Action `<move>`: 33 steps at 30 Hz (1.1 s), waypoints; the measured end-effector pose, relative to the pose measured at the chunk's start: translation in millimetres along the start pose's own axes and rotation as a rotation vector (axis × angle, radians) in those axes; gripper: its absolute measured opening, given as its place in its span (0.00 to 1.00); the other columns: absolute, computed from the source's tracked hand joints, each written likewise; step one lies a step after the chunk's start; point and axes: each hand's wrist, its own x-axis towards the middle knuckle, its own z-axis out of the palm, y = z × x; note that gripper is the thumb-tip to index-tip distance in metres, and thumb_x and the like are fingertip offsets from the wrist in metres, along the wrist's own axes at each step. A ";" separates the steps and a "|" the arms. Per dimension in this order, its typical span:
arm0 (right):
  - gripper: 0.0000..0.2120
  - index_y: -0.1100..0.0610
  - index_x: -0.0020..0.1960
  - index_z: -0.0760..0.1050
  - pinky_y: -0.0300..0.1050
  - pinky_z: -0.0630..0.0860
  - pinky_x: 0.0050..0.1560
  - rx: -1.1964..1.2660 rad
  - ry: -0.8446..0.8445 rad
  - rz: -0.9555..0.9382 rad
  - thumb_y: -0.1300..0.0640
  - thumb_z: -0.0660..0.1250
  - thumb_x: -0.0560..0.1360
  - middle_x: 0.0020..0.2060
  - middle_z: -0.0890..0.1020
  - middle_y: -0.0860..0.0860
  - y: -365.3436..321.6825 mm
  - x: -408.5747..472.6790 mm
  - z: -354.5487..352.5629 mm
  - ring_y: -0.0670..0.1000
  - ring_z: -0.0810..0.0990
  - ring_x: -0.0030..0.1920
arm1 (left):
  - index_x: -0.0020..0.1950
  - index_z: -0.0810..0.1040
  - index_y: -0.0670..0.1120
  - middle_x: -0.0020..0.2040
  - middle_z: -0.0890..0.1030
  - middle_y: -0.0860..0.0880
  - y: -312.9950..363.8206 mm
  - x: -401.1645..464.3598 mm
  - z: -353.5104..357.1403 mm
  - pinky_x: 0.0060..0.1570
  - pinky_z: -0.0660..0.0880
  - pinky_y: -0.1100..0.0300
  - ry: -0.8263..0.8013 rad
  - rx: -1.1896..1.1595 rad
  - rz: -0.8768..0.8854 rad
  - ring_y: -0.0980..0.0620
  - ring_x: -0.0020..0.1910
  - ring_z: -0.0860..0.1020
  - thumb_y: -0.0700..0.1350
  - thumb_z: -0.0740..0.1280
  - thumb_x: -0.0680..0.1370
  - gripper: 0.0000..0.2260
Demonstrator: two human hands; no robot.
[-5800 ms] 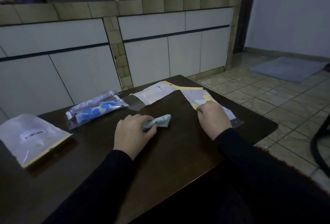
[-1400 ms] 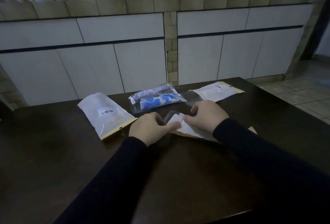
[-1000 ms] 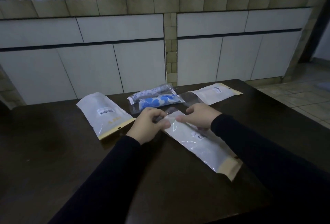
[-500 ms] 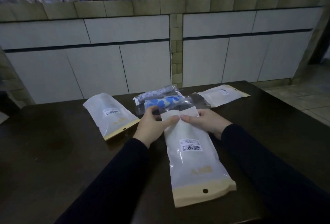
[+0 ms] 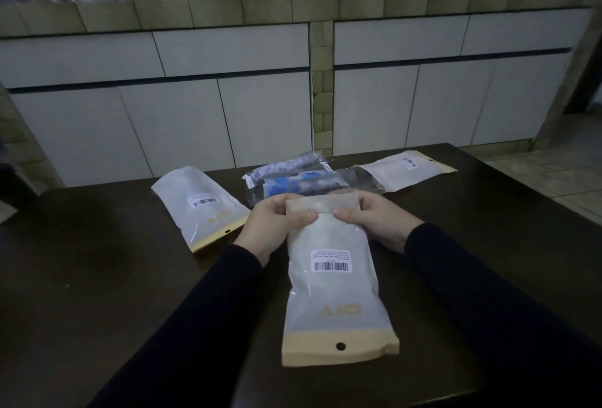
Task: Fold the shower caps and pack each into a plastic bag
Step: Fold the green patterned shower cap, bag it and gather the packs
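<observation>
A frosted white plastic bag (image 5: 335,297) with a barcode label and a tan strip with a hole lies lengthwise on the dark table (image 5: 97,277), its tan end toward me. My left hand (image 5: 277,225) and my right hand (image 5: 374,218) pinch its far end, where a flap is folded over. What the bag holds cannot be seen. Just behind my hands lie two clear bags, one holding a blue patterned shower cap (image 5: 299,183), the other a grey patterned cap (image 5: 286,166).
Another frosted bag (image 5: 202,205) lies at the left of the table and a third one (image 5: 404,170) at the back right. White cabinet doors under a tiled counter (image 5: 228,10) stand beyond the table. Tiled floor shows at the right.
The folded cap that my left hand held is gone from view. The white bag has turned lengthwise toward me, and both hands have folded its far flap over and pinch it.
</observation>
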 end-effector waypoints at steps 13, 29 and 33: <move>0.12 0.57 0.56 0.79 0.37 0.79 0.38 -0.015 0.118 -0.012 0.53 0.68 0.75 0.47 0.85 0.52 5.5 4.2 2.2 0.47 0.84 0.44 | 0.61 0.66 0.56 0.57 0.80 0.44 -0.1 2.7 5.6 0.49 0.80 0.44 0.094 0.013 0.095 0.43 0.50 0.83 0.45 0.72 0.74 0.21; 0.11 0.59 0.53 0.80 0.47 0.81 0.42 0.060 0.204 -0.087 0.56 0.72 0.73 0.45 0.86 0.56 12.8 7.9 7.6 0.55 0.85 0.44 | 0.58 0.81 0.43 0.54 0.83 0.43 8.1 -5.3 -5.9 0.62 0.73 0.39 -0.259 0.209 -0.004 0.42 0.55 0.81 0.47 0.77 0.68 0.20; 0.08 0.59 0.51 0.80 0.46 0.82 0.42 0.063 0.274 -0.125 0.57 0.71 0.74 0.44 0.85 0.57 12.9 9.4 8.9 0.55 0.84 0.43 | 0.60 0.79 0.48 0.55 0.83 0.42 7.0 -4.7 -2.7 0.60 0.73 0.36 -0.159 0.157 0.058 0.39 0.55 0.81 0.49 0.79 0.65 0.25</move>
